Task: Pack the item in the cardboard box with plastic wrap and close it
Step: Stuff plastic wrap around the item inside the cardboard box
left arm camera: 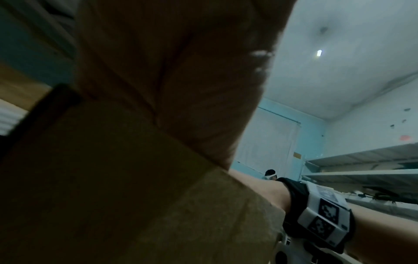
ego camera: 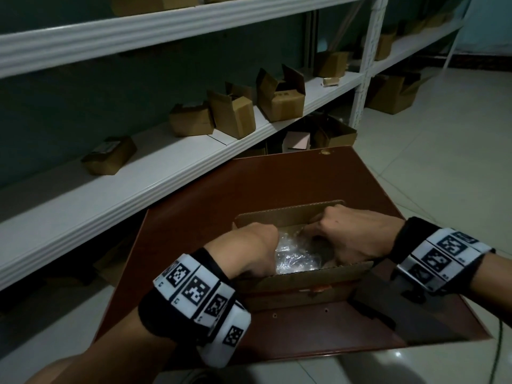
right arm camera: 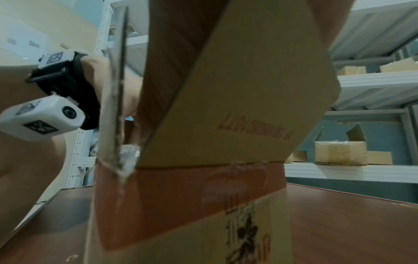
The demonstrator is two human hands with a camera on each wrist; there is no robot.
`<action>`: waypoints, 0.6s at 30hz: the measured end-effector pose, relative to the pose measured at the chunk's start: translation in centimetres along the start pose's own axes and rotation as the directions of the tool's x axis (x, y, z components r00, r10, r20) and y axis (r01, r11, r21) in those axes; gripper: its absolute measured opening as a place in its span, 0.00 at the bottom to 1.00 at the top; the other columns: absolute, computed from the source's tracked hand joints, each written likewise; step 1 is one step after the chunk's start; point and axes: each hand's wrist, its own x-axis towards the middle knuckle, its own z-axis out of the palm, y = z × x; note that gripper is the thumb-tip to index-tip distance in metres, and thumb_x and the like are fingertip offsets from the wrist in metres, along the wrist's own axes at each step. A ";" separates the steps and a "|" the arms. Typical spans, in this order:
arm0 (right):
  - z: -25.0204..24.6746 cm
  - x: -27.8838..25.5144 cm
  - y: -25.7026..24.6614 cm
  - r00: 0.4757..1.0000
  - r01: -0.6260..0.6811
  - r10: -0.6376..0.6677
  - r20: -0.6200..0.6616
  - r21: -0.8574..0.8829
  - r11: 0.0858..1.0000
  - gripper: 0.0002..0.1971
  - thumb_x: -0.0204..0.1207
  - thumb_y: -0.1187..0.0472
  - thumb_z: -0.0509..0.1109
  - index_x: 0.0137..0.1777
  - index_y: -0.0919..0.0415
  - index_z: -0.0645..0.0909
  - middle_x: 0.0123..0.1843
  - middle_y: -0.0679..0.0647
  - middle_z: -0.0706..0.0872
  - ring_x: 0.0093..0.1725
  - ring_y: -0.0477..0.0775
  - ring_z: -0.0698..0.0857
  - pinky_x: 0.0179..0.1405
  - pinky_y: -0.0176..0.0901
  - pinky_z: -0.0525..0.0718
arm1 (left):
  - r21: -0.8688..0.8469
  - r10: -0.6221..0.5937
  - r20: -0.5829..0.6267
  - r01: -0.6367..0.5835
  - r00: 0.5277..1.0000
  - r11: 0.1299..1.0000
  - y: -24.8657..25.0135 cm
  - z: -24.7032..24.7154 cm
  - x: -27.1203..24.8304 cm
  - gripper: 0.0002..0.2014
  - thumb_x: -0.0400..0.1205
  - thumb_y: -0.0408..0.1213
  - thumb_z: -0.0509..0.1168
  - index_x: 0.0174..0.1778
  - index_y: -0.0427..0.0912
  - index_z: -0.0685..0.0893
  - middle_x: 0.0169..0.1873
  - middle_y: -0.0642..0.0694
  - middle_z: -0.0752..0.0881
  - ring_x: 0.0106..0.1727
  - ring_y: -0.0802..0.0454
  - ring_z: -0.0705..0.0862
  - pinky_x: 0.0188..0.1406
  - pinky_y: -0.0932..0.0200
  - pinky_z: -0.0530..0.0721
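Observation:
An open cardboard box point(ego camera: 304, 281) stands on a reddish-brown table point(ego camera: 277, 184), its far flap point(ego camera: 279, 217) upright. Crumpled clear plastic wrap point(ego camera: 296, 256) fills the inside, and any item under it is hidden. My left hand point(ego camera: 255, 250) reaches in from the left, its fingers out of sight below the rim. My right hand point(ego camera: 338, 236) reaches in from the right, its fingers curled down into the wrap. In the right wrist view the box's side point(right arm camera: 192, 205) and a raised flap point(right arm camera: 237, 89) fill the frame, with a bit of wrap point(right arm camera: 128, 151) at the corner. Cardboard point(left arm camera: 113, 178) blocks most of the left wrist view.
A long white shelf point(ego camera: 138, 189) runs behind the table and carries several small cardboard boxes point(ego camera: 232, 112). More boxes sit under it and on the far shelves. Pale tiled floor point(ego camera: 443, 162) lies to the right of the table.

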 end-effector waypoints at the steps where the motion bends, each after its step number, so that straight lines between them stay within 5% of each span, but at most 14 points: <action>1: -0.2 -0.2 -0.2 1.000 0.004 -0.004 -0.002 0.022 1.000 0.20 0.76 0.54 0.71 0.69 0.48 0.79 0.56 0.44 0.86 0.52 0.41 0.87 0.47 0.38 0.91 | 0.034 0.009 0.029 -0.010 1.000 0.999 0.1 0.2 0.2 0.11 0.85 0.31 0.70 0.37 0.38 0.78 0.37 0.46 0.79 0.37 0.48 0.80 0.41 0.53 0.85; 3: -0.5 -0.5 -0.6 1.000 0.006 -0.006 0.008 0.044 0.999 0.26 0.74 0.47 0.75 0.72 0.46 0.76 0.58 0.41 0.85 0.54 0.39 0.85 0.50 0.37 0.90 | 0.072 0.023 0.064 -0.028 0.998 0.997 0.2 0.7 0.4 0.06 0.87 0.29 0.67 0.58 0.34 0.82 0.41 0.46 0.78 0.47 0.43 0.83 0.46 0.51 0.86; 5: -0.6 -0.7 -0.9 1.000 -0.003 0.002 0.008 0.041 0.999 0.30 0.71 0.40 0.77 0.72 0.44 0.75 0.58 0.40 0.84 0.54 0.38 0.83 0.49 0.37 0.89 | 0.100 0.051 0.085 -0.059 0.995 0.993 0.1 1.2 0.8 0.18 0.88 0.28 0.65 0.75 0.33 0.76 0.47 0.46 0.79 0.51 0.43 0.81 0.48 0.54 0.82; 10: -0.8 -0.7 -1.0 0.999 0.022 -0.020 -0.042 0.054 0.998 0.25 0.76 0.51 0.75 0.73 0.45 0.77 0.60 0.42 0.86 0.54 0.37 0.84 0.52 0.38 0.89 | 0.088 0.074 0.102 -0.083 0.992 0.993 -1.4 0.4 1.3 0.07 0.87 0.31 0.66 0.59 0.37 0.86 0.61 0.43 0.87 0.63 0.41 0.84 0.65 0.35 0.77; 13: -0.8 -0.5 -0.7 0.999 0.026 -0.024 -0.029 0.084 0.996 0.23 0.78 0.53 0.74 0.74 0.46 0.77 0.61 0.42 0.86 0.56 0.38 0.85 0.54 0.40 0.90 | 0.064 0.113 0.008 -0.113 0.994 0.992 -2.6 0.5 1.8 0.04 0.83 0.31 0.72 0.51 0.42 0.88 0.50 0.47 0.88 0.53 0.47 0.85 0.61 0.40 0.83; 15: -0.9 -0.5 -0.7 0.999 0.029 -0.027 -0.024 0.103 0.994 0.24 0.78 0.49 0.74 0.73 0.46 0.77 0.62 0.42 0.85 0.57 0.38 0.84 0.55 0.35 0.88 | 0.192 0.212 -0.123 -0.186 0.970 0.964 -2.8 0.8 2.0 0.04 0.79 0.31 0.76 0.44 0.44 0.88 0.42 0.50 0.87 0.48 0.49 0.87 0.55 0.47 0.89; 18: -1.2 -0.6 -0.9 0.999 0.045 -0.041 -0.030 0.133 0.990 0.23 0.77 0.48 0.75 0.71 0.47 0.78 0.64 0.43 0.85 0.58 0.37 0.84 0.56 0.32 0.86 | 0.435 0.335 -0.184 -0.229 0.924 0.871 -2.1 0.8 2.0 0.07 0.79 0.36 0.78 0.48 0.47 0.87 0.43 0.50 0.87 0.48 0.50 0.87 0.49 0.52 0.88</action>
